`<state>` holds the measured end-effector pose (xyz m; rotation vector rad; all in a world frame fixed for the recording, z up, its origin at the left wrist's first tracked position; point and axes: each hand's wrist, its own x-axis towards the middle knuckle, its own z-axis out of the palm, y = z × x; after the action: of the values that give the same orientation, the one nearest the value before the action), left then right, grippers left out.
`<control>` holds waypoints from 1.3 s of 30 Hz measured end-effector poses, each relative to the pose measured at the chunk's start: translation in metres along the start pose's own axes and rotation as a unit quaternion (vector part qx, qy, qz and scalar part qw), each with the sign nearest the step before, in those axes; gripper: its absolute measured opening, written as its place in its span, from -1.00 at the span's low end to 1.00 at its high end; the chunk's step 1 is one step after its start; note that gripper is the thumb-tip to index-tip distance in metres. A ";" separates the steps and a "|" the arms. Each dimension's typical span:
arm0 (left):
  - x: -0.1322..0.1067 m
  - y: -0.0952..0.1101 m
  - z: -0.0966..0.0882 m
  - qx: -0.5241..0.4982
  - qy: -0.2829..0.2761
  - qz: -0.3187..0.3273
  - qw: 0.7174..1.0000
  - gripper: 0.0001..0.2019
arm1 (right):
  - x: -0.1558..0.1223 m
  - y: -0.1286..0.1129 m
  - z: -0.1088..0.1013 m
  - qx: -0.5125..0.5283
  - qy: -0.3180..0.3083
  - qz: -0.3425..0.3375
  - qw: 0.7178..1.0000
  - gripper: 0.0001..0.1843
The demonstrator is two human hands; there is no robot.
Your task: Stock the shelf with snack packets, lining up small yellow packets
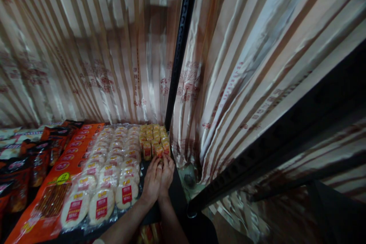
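Close together at the shelf's right corner, my left hand [152, 178] and my right hand [167, 173] reach forward with fingers bent. Both are closed around small yellow snack packets with red labels [158, 151], at the front of a block of the same packets [149, 134]. The fingertips partly cover what they grip. Just left of my hands lie rows of round white cakes in clear wrappers [126, 194], with red labels on the front ones.
Orange snack packs [47, 207] and dark bags [40, 160] fill the shelf's left part. A black upright post [178, 49] stands behind the packets. Patterned striped curtains [114, 57] hang around. A dark metal beam [257, 160] slants across the right. More yellow packets [148, 233] show below.
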<state>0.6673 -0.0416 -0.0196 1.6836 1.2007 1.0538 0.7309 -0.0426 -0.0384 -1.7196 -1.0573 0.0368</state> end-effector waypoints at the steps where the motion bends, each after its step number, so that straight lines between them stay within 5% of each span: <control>1: 0.000 0.000 0.000 0.000 0.000 0.000 1.000 -0.59 | 0.000 0.000 0.000 0.002 -0.003 -0.003 1.000 -0.50; 6: 0.000 0.003 0.002 0.013 0.032 -0.006 0.999 -0.59 | 0.001 -0.003 -0.002 0.013 -0.010 -0.011 1.000 -0.51; 27: 0.004 0.020 -0.006 0.004 0.005 -0.045 0.999 -0.58 | 0.002 -0.011 -0.006 0.031 -0.015 -0.001 0.999 -0.57; 39: -0.002 0.033 -0.004 -0.052 0.007 -0.031 0.998 -0.59 | 0.002 -0.015 -0.013 0.055 0.056 -0.019 0.997 -0.62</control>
<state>0.6731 -0.0504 0.0116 1.5522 1.1788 1.0740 0.7292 -0.0505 -0.0204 -1.5829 -0.9857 -0.0249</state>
